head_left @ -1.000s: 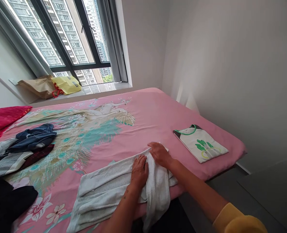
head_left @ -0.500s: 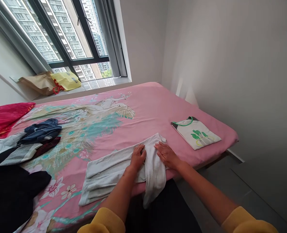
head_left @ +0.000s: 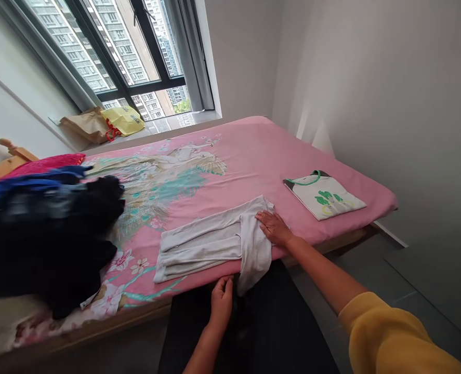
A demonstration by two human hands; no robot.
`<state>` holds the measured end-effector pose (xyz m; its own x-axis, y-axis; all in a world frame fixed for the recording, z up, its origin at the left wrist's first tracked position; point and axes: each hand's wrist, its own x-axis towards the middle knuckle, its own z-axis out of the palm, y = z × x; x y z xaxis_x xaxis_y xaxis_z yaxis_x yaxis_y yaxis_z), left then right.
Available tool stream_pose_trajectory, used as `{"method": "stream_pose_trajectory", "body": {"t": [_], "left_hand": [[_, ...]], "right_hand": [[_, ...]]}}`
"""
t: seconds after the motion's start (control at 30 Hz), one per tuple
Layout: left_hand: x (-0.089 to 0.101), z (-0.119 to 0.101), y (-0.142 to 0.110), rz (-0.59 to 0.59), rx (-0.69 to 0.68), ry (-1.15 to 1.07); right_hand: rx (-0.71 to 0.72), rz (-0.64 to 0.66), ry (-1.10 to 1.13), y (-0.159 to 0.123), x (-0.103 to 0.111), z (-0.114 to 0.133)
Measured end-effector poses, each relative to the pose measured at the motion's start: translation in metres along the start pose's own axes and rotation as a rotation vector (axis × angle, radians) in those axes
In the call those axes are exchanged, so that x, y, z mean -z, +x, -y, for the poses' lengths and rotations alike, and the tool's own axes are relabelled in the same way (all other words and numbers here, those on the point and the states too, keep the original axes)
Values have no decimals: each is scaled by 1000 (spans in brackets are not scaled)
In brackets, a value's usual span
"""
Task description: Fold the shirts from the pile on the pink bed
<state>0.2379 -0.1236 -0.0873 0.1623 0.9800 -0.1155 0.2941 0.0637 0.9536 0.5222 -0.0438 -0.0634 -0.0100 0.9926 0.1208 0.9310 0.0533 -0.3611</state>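
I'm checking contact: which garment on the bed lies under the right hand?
The pale grey garment, hanging partly off the bed. The right hand rests on it; the green-collared white shirt and dark clothes heap lie untouched.

There's nothing I can read from where I stand. The yellow bag [head_left: 121,121] on the windowsill [head_left: 171,123], far left, carries a small patch of dark printing [head_left: 135,117] towards its right end, too small and blurred for me to make out letters or brand.
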Motion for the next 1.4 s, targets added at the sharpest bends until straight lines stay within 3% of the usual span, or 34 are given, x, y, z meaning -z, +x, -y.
{"method": "stream_pose_trajectory", "body": {"t": [0.17,0.37,0.43,0.53,0.6,0.67,0.8,1.0,1.23,1.4], "left_hand": [[-15,2,14,107,-2,154],[-20,-17,-21,180,-37,78],[-18,-20,-35,256,31,-106],[-18,-18,-47,332,238,-402],[-19,-14,-49,338,355,-502],[-21,-11,-50,318,379,-508],[-26,-10,-52,272,307,-427],[-26,-4,-61,243,230,-506],[-22,10,-83,368,70,-179],[-24,18,-84,270,-99,42]], "right_hand": [[-10,1,-27,0,-5,-1],[-8,-11,-34,0,-7,-1],[-5,-11,-37,-1,-6,-1],[-8,-8,-39,-1,-6,-1],[-10,-7,-44,-1,-5,0],[-13,-5,-53,-2,-5,0],[-22,-3,-65,-3,-4,2],[-38,-10,-74,-5,-2,3],[-40,-26,-61,-5,-5,0],[-35,-49,-50,-5,-7,-2]]}}
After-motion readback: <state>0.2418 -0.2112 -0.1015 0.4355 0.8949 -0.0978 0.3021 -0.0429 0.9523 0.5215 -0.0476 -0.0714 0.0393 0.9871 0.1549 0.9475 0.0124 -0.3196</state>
